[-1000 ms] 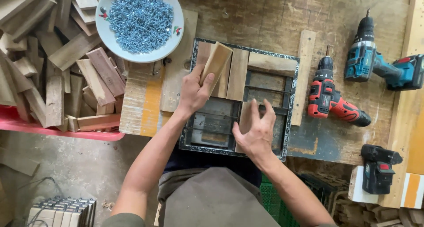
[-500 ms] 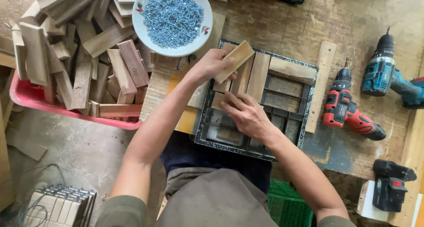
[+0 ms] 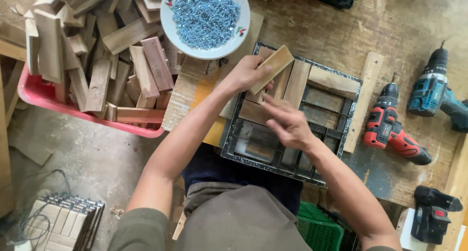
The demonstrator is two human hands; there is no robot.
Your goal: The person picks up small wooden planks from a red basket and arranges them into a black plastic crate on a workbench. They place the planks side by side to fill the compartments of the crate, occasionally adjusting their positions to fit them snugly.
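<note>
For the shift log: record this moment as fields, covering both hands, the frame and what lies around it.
left hand: holds a light wooden slat, tilted, above the frame
right hand: open, fingers spread over the slats in the frame
frame: black grid on the workbench, upper part filled with slats, lower cells bare
left of frame: red tub heaped with wood blocks; white bowl of screws
right of frame: red drill, blue drill

Left hand (image 3: pixel 246 74) around a wooden slat (image 3: pixel 273 62), right hand (image 3: pixel 287 125) flat over the black grid frame (image 3: pixel 253 151).
</note>
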